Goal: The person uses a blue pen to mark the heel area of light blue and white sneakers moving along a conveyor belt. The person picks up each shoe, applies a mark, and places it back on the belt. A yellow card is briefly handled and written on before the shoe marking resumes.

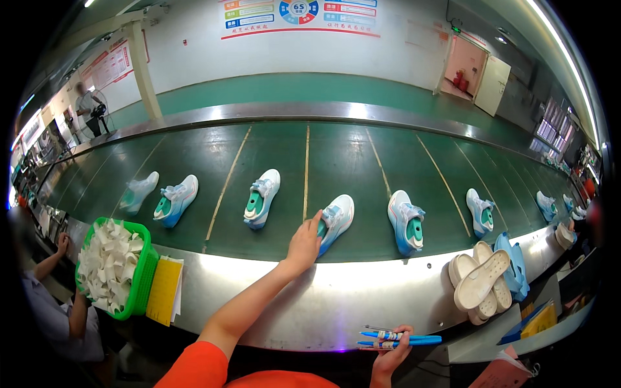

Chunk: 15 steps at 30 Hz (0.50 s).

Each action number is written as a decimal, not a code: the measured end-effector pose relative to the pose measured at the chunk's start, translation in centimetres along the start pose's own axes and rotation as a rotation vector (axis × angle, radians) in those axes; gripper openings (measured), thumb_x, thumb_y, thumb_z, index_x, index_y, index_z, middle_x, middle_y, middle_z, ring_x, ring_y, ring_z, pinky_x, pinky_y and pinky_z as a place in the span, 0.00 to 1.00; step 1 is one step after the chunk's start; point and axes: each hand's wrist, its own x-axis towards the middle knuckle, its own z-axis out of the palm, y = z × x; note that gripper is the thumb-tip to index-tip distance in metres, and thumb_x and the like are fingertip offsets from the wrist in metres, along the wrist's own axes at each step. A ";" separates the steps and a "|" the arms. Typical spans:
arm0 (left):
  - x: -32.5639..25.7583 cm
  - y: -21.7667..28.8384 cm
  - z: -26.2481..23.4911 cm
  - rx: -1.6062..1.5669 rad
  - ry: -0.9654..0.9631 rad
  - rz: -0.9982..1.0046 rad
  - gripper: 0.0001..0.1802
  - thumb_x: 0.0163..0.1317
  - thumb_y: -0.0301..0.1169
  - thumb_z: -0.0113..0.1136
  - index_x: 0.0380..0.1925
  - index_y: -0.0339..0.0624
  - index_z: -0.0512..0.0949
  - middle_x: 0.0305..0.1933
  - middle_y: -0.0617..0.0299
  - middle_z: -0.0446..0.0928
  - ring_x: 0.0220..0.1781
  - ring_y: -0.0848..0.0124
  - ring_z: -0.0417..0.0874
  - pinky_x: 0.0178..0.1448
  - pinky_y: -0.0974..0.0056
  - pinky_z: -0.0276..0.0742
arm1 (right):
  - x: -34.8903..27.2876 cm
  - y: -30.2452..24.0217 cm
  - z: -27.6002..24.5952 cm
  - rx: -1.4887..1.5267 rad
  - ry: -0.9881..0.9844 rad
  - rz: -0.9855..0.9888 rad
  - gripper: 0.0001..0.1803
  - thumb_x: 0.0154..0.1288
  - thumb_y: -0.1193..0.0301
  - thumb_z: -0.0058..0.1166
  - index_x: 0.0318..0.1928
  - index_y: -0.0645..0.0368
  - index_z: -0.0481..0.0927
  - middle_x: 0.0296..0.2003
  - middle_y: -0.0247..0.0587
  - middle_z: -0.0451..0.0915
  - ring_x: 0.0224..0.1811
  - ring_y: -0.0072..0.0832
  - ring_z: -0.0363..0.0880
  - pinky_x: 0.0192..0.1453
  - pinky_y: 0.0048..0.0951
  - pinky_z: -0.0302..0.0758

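Observation:
My left arm reaches out over the green conveyor belt (284, 149). At its end, my left hand (303, 247) grips a white-and-blue sneaker (340, 216) by the ankle opening; part of the heel is hidden behind the fingers. The sneaker's toe points away from me. Low in the view, nearer my body, my right hand (391, 357) is closed around several slim blue pens (420, 339), which lie roughly level across the fingers. Other sneakers stand on the belt, one (262, 197) left of my left hand and one (406, 223) to its right, both with green inside.
A metal ledge (362, 291) runs along my side of the belt. On the left are a green basket (145, 275) of white scraps and a yellow booklet (165, 291). Cream soles (482, 281) and blue pieces (513, 265) lie right. A co-worker (61, 317) is at the left.

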 end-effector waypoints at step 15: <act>0.1 1.2 0.2 0.101 -0.268 -0.075 0.43 0.55 0.26 0.54 0.67 0.49 0.42 0.64 0.36 0.51 0.60 0.44 0.63 0.59 0.54 0.65 | 1.2 1.9 0.6 0.018 -0.024 0.058 0.14 0.65 0.58 0.37 0.33 0.56 0.64 0.25 0.32 0.63 0.18 0.18 0.68 0.17 0.17 0.66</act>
